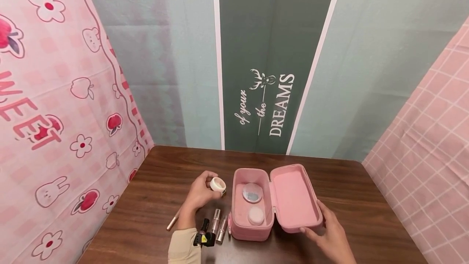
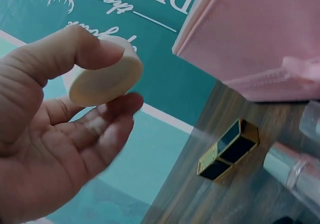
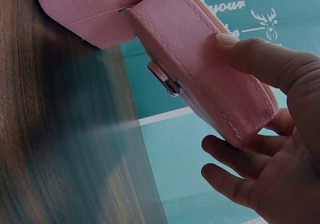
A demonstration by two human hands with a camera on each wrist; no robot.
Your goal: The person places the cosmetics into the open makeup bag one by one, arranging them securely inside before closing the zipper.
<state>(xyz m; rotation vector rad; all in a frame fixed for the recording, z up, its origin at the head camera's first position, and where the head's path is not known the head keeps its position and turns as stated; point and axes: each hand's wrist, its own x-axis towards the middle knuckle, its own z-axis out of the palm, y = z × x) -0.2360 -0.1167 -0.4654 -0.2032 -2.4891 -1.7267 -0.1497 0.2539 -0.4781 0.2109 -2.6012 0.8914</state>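
Observation:
My left hand [image 1: 200,192] pinches a small white round jar [image 1: 218,184] between thumb and fingers, just left of the pink cosmetic case [image 1: 250,233]. In the left wrist view the jar [image 2: 107,79] is tilted, its pale flat face toward the camera. The case stands unzipped, with a round compact [image 1: 252,193] and a smaller pale round item [image 1: 256,216] inside. On the right, my right hand [image 1: 331,231] holds the case's opened lid [image 1: 296,199] at its outer corner. The right wrist view shows the thumb on the lid's side [image 3: 200,59] and fingers beneath.
Left of the case lie lipstick-like tubes [image 1: 215,220], a black one [image 1: 204,225] and a slim pen-like stick [image 1: 173,220]. A black-and-gold lipstick [image 2: 230,149] shows in the left wrist view. The wooden table [image 1: 190,160] ends at a hanging cloth [image 1: 198,72].

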